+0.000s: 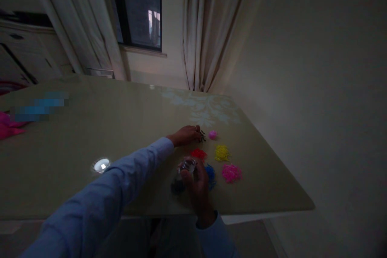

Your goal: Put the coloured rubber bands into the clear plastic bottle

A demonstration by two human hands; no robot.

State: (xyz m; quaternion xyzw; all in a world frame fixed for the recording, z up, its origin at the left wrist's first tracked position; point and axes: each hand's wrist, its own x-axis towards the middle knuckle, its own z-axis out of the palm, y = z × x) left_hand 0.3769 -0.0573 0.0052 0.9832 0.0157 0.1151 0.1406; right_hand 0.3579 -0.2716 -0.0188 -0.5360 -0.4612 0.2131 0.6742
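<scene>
My left hand (pixel 186 134) reaches across the table and pinches a small black clump (pixel 202 136) of tiny bands. My right hand (pixel 197 187) holds a small clear glass jar (pixel 187 166) near the table's front edge. Around them lie little heaps of tiny bands: a light pink pile (pixel 213 134), a red pile (pixel 198 154), a yellow pile (pixel 222 153), a blue pile (pixel 210 173) partly behind my right hand, and a bright pink pile (pixel 231 172). A dark heap (pixel 177 186) sits left of my right hand.
The glossy beige table (pixel 90 137) reflects a ceiling light (pixel 101 165). Pink cloth (pixel 9 127) lies at its far left edge. Curtains (pixel 208 24) and a dark window (pixel 140 6) stand behind; a plain wall (pixel 317 88) runs along the right.
</scene>
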